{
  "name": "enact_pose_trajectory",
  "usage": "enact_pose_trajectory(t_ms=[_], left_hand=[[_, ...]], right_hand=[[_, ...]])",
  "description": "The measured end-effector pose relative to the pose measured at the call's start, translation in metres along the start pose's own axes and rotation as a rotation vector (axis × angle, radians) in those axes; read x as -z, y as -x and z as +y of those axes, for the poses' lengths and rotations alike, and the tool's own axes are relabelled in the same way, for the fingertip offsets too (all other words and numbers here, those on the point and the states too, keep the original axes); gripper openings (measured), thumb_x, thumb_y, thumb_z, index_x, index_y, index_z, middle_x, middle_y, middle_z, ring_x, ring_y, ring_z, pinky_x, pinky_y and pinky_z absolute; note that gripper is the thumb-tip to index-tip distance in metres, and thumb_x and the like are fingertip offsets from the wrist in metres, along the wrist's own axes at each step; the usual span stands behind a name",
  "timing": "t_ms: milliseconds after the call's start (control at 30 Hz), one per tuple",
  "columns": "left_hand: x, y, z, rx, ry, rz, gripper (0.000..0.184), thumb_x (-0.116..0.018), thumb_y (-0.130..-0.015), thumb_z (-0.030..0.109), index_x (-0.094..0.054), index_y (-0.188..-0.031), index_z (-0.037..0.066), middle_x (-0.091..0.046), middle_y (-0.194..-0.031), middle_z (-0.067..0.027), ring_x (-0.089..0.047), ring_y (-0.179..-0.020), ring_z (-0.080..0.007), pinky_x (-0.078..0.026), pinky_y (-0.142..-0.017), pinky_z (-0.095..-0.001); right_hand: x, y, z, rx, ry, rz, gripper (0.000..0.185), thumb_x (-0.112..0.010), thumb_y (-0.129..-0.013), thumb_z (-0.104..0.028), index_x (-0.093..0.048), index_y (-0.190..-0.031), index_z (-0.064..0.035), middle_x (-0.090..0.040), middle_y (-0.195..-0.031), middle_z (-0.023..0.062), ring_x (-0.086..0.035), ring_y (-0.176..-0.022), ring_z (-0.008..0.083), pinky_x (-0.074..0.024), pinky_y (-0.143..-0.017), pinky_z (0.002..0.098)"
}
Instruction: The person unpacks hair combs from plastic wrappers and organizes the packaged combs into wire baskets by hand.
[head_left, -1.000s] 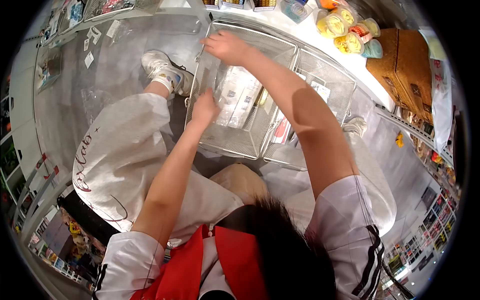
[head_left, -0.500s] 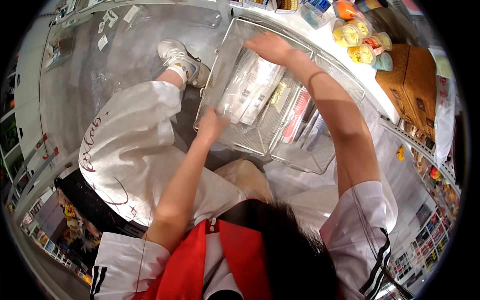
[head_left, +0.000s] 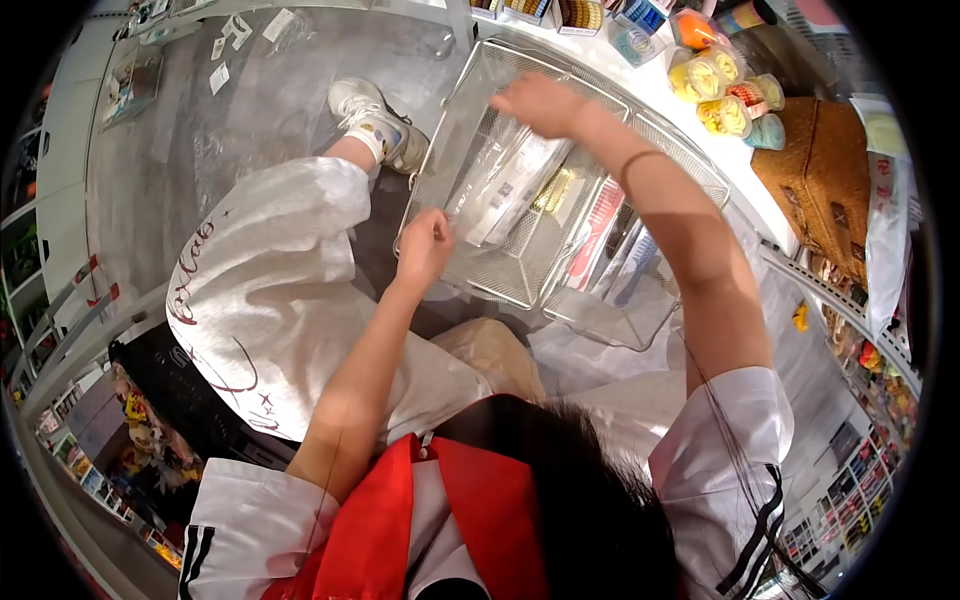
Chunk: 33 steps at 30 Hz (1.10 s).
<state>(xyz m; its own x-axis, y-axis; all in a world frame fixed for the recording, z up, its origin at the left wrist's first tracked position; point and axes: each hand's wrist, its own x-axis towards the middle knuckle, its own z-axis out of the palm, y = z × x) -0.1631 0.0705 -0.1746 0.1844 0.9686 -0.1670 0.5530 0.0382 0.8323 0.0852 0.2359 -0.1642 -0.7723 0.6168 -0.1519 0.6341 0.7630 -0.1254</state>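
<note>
A clear plastic-wrapped bundle of white packets [head_left: 510, 190] lies lengthwise in the left compartment of a silvery wire-mesh basket [head_left: 519, 290]. My left hand [head_left: 427, 245] is at the basket's near left side, beside the bundle's near end, its fingers curled closed. Over the far end of the bundle is my right hand [head_left: 540, 104], fingers drawn together; whatever they may pinch is hidden. A small gold-coloured item [head_left: 553, 190] lies right of the bundle. In the second compartment are a red-and-white packet [head_left: 597, 225] and blue-and-white packets [head_left: 632, 262].
Beyond the basket, a white counter [head_left: 690, 125] carries yellow flower-like items in clear cups [head_left: 725, 117] and a brown box-shaped bag [head_left: 815, 175]. White tags [head_left: 219, 78] lie on the grey floor. My leg [head_left: 270, 270] is left of the basket.
My left hand has risen slightly and its fingers now show curled. My right hand stays over the bundle's far end, a little lower. The view has shifted slightly.
</note>
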Motion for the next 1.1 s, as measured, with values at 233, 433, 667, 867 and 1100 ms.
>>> enact_pose_trajectory(t_ms=[233, 433, 667, 867, 1100], left_hand=[[0.000, -0.018, 0.012, 0.122, -0.194, -0.186, 0.008, -0.054, -0.071, 0.001, -0.048, -0.075, 0.002, -0.059, -0.073, -0.0102, -0.059, -0.066, -0.0256, -0.047, -0.057, -0.0345], [-0.038, -0.007, 0.003, -0.233, -0.598, -0.331, 0.006, -0.046, -0.069, -0.002, -0.049, -0.073, 0.002, -0.058, -0.072, -0.0153, -0.058, -0.068, -0.0351, -0.046, -0.060, -0.0428], [-0.087, -0.006, -0.008, -0.141, -0.564, -0.530, 0.012, -0.051, -0.072, 0.004, -0.053, -0.083, 0.003, -0.060, -0.076, -0.0164, -0.060, -0.075, -0.0329, -0.049, -0.064, -0.0415], [-0.047, -0.026, -0.010, 0.127, -0.225, -0.234, 0.018, -0.051, -0.076, 0.006, -0.054, -0.093, 0.001, -0.057, -0.067, -0.0136, -0.058, -0.062, -0.0247, -0.046, -0.057, -0.0352], [-0.015, -0.027, -0.008, 0.615, 0.922, 0.009, 0.031, -0.051, -0.089, 0.020, -0.049, -0.114, 0.003, -0.030, -0.057, 0.0087, -0.026, -0.046, -0.0009, -0.021, -0.042, -0.0184]], right_hand=[[-0.024, -0.017, -0.017, -0.023, -0.169, 0.005, 0.007, -0.052, -0.073, -0.005, -0.058, -0.075, -0.0080, -0.058, -0.083, 0.0083, -0.055, -0.091, 0.0244, -0.0432, -0.080, 0.0372], [-0.034, 0.007, -0.029, 0.244, 0.122, 0.036, 0.009, -0.053, -0.072, -0.009, -0.062, -0.071, -0.0116, -0.060, -0.076, 0.0024, -0.056, -0.085, 0.0192, -0.0448, -0.069, 0.0336], [-0.070, 0.039, -0.055, -0.126, 0.167, -0.190, 0.010, -0.057, -0.068, -0.011, -0.065, -0.073, -0.0100, -0.059, -0.086, 0.0034, -0.051, -0.089, 0.0199, -0.0404, -0.072, 0.0300], [-0.037, 0.018, -0.042, -0.412, -0.011, 0.236, 0.029, -0.061, -0.068, -0.012, -0.058, -0.096, -0.0025, -0.049, -0.110, 0.0114, -0.045, -0.103, 0.0257, -0.0358, -0.088, 0.0363], [-0.065, 0.002, -0.117, -1.251, -0.487, 0.662, 0.059, -0.055, -0.077, -0.014, -0.030, -0.128, 0.0010, -0.024, -0.134, 0.0238, -0.025, -0.124, 0.0381, -0.0180, -0.104, 0.0461]])
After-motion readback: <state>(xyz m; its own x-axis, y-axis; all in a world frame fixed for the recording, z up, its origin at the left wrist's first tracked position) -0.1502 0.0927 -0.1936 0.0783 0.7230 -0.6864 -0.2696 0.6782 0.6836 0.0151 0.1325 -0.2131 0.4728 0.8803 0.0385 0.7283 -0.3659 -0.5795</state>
